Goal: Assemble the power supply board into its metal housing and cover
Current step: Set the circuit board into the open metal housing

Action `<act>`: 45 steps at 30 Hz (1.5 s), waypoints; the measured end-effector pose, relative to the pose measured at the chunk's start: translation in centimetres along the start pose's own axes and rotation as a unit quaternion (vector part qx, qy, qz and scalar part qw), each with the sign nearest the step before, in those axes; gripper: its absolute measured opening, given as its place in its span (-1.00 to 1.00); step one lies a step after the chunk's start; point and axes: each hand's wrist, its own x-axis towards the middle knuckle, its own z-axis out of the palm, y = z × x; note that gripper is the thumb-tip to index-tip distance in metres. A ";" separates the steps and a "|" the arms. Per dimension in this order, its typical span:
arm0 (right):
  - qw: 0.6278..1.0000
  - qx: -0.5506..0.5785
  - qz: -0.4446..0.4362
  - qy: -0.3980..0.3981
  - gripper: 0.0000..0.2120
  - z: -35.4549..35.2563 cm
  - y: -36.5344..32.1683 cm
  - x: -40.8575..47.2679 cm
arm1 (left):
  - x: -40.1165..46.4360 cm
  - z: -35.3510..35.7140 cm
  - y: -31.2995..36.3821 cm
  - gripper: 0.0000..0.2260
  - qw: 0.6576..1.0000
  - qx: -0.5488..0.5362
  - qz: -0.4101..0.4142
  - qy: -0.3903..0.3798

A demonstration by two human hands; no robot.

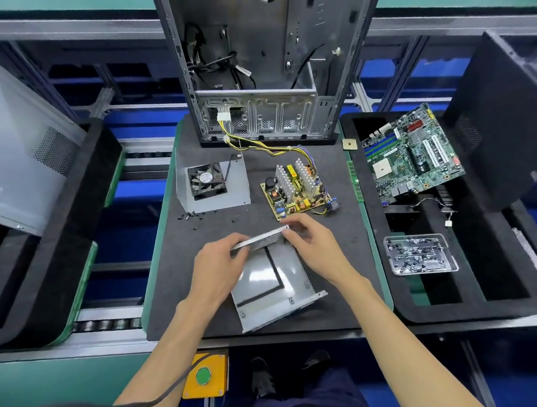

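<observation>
So here we had both hands on the metal housing (273,284), which sat on the dark mat (177,272) near the front edge of the bench. Our left hand (219,266) came in from the lower left, forearm angled up and to the right, with the fingers curled over the left end of the housing's perforated far wall. The right hand (314,247) reached in from the lower right and pinched the right end of that same wall between thumb and fingertips. Both grips were narrow, closed on the wall's thin top edge. The housing's base lay flat, shiny, with a black L-shaped strip across it.

The power supply board (294,187) was just beyond our hands, lying on the mat and not touching the housing, its yellow wires (257,144) running back into the open computer case (253,78) standing at the rear. Left of the board, the cover plate (238,186) had the fan (206,179) sitting on it, and a few loose black screws (191,215) were scattered in front of it. Off to the right were a motherboard (412,156) and a clear tray of screws (419,254).
</observation>
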 end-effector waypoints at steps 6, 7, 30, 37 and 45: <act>0.992 0.088 0.064 0.057 -0.83 -1.6 1.3 -1.1 | -0.9 -0.1 -0.6 -0.91 0.998 0.041 -0.014 0.040; 0.990 0.099 0.064 0.071 -0.84 -1.9 1.6 -1.3 | -0.9 -0.1 -0.6 -0.91 0.998 0.040 -0.026 0.046; 0.985 -0.026 0.053 0.163 -0.89 -2.5 0.8 1.8 | 2.6 -0.8 2.3 -0.58 0.989 0.035 -0.129 -0.067; 0.967 -0.160 0.061 0.189 -0.68 -4.4 -0.9 8.1 | 4.2 0.4 3.2 -0.67 0.992 0.021 -0.077 -0.097; 0.924 -0.332 0.090 0.167 -0.70 -3.8 -1.4 11.9 | 4.9 0.9 2.7 -0.79 0.992 0.023 -0.068 -0.099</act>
